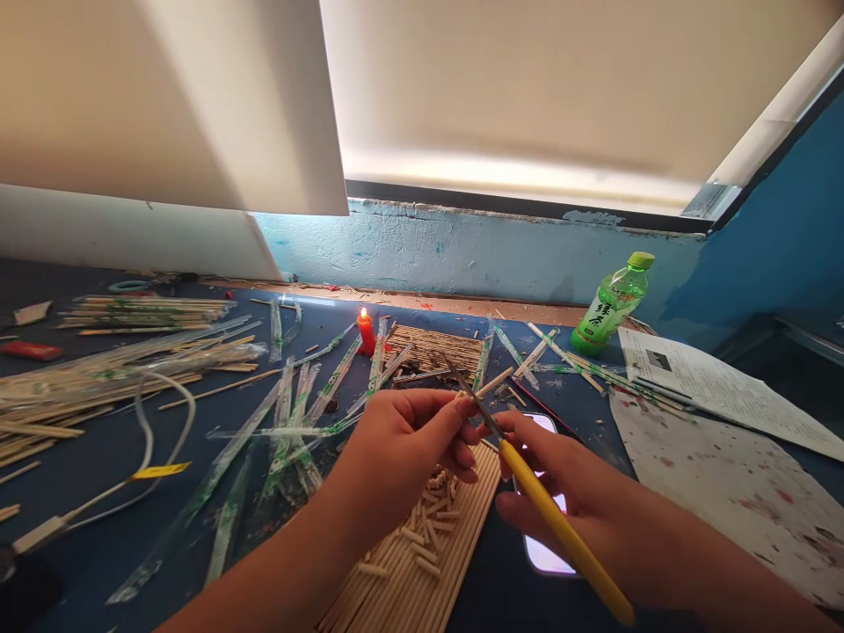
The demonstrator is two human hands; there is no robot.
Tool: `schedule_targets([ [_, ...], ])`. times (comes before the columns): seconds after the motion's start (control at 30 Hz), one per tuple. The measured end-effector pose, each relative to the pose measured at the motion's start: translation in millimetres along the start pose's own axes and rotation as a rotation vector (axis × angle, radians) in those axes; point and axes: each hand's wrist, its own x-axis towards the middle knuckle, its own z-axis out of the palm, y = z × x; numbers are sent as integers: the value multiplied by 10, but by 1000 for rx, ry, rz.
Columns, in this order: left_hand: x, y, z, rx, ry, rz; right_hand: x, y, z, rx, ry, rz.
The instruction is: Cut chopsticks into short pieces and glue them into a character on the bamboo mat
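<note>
My left hand (pixel 422 431) is closed in a pinch on a thin wooden stick (pixel 494 381), which sticks out to the upper right past the fingertips. In my right hand (pixel 560 479) is a yellow-handled tool (pixel 560 527) with a narrow dark metal blade, possibly a knife. Its blade crosses the stick by my left fingertips; whether it touches cannot be made out. Below both hands lies a flat panel of wooden sticks (pixel 471 536) placed side by side, with several short cut stick pieces (pixel 428 536) on it. A lit phone (pixel 547 558) lies partly hidden under my right hand.
A burning red candle (pixel 367 336) stands beyond my left hand, beside a smaller stick panel (pixel 448 347). Torn plastic wrappers (pixel 283 422), bundled sticks (pixel 151 312) and a white cable (pixel 141 422) cover the left. A green bottle (pixel 610 308) and papers (pixel 718 387) are at right.
</note>
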Motion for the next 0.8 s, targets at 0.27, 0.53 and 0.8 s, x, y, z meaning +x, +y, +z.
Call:
schedule_targets([
  [0.27, -28, 8, 25, 79, 13, 40, -36, 23, -7, -35, -2, 4],
  [0.53, -40, 8, 67, 201, 72, 64, -3, -42, 54, -13, 15, 5],
  [0.8, -71, -6, 63, 304, 106, 110, -7, 5, 76, 29, 2, 65],
])
